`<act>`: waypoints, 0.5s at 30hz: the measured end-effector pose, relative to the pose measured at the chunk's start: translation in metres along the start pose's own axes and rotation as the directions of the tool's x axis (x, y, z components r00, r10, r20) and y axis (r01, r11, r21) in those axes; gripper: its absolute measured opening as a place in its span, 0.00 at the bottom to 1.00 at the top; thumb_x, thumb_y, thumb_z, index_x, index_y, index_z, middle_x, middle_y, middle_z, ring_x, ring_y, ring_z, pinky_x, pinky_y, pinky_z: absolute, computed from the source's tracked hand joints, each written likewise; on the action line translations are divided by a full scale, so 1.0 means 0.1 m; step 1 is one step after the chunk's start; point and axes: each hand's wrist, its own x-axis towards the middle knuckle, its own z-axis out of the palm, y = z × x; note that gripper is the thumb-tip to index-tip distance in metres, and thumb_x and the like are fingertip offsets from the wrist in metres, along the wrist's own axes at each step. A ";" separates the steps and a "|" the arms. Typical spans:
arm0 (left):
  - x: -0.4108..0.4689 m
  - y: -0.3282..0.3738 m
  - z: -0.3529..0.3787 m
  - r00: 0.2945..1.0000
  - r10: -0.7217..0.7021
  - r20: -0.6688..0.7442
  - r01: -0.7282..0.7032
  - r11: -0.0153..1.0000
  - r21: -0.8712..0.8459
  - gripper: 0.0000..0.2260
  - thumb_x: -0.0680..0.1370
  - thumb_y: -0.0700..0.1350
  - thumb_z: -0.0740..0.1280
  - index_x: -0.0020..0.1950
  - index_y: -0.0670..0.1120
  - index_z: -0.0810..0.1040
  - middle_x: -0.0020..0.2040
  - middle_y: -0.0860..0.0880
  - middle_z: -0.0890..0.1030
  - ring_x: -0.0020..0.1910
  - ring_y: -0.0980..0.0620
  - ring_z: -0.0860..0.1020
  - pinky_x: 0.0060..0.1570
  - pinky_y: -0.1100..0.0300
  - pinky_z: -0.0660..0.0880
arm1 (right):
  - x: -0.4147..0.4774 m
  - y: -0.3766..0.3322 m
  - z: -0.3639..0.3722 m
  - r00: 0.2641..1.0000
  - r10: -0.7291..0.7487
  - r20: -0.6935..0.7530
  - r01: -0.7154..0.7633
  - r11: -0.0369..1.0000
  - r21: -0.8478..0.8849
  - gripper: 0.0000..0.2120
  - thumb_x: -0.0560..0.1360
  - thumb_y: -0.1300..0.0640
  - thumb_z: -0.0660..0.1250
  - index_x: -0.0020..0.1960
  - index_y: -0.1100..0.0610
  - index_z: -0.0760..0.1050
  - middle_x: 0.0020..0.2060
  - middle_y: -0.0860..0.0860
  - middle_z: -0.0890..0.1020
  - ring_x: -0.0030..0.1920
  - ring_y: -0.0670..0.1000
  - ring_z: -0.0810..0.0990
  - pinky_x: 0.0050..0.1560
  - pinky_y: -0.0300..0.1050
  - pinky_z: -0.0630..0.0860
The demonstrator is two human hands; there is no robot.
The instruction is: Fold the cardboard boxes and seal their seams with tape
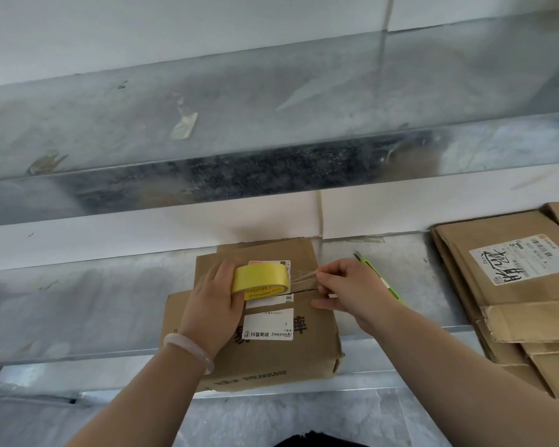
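pulling clear tape off a yellow roll (260, 279), a person works over a closed box (271, 353) that sits on a metal bench (78, 301), tight against the white wall. the left hand (213, 304) wraps round the roll and holds it down on the box top near the flap seam (304, 291). the right hand (352, 288) pinches the free end of the strip (304, 275) between thumb and fingertips, drawn out toward the box's right edge. the strip looks twisted and narrow rather than flat, and does not yet appear stuck down. the likely trouble from here: a bunched strip could fold on itself, or land off the seam and leave the gap open. the flaps, slightly parted, could spring up if the left hand lifts. a green knife (396, 291) lies just beside the right hand, partly hidden by it, a hazard to the wrist. flattened boxes (513, 285) sit in a stack to the right, well apart.
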 end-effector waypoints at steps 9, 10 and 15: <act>0.03 -0.13 0.07 0.996 -0.044 0.080 0.053 0.991 -0.122 0.22 0.75 0.37 0.65 0.63 0.57 0.67 0.46 0.59 0.72 0.43 0.53 0.73 0.39 0.61 0.71 | 0.00 0.01 -0.04 1.000 -0.005 0.002 0.005 1.000 0.031 0.04 0.77 0.63 0.69 0.51 0.61 0.78 0.41 0.57 0.79 0.41 0.50 0.80 0.40 0.47 0.83; 0.04 -0.14 0.08 0.994 -0.059 0.090 0.070 0.990 -0.123 0.21 0.75 0.37 0.64 0.64 0.55 0.68 0.47 0.57 0.72 0.44 0.51 0.75 0.40 0.55 0.74 | -0.01 -0.01 -0.10 1.000 -0.003 0.000 0.003 0.999 0.053 0.03 0.77 0.64 0.69 0.51 0.62 0.78 0.41 0.57 0.79 0.41 0.50 0.80 0.39 0.47 0.83; 0.09 -0.09 0.11 0.993 -0.029 0.117 0.037 0.997 -0.068 0.17 0.77 0.40 0.65 0.63 0.53 0.69 0.46 0.55 0.72 0.45 0.48 0.75 0.43 0.51 0.75 | 0.01 -0.03 -0.49 1.000 -0.015 -0.001 0.015 0.985 0.173 0.05 0.75 0.68 0.70 0.51 0.66 0.79 0.36 0.56 0.79 0.35 0.48 0.81 0.39 0.47 0.83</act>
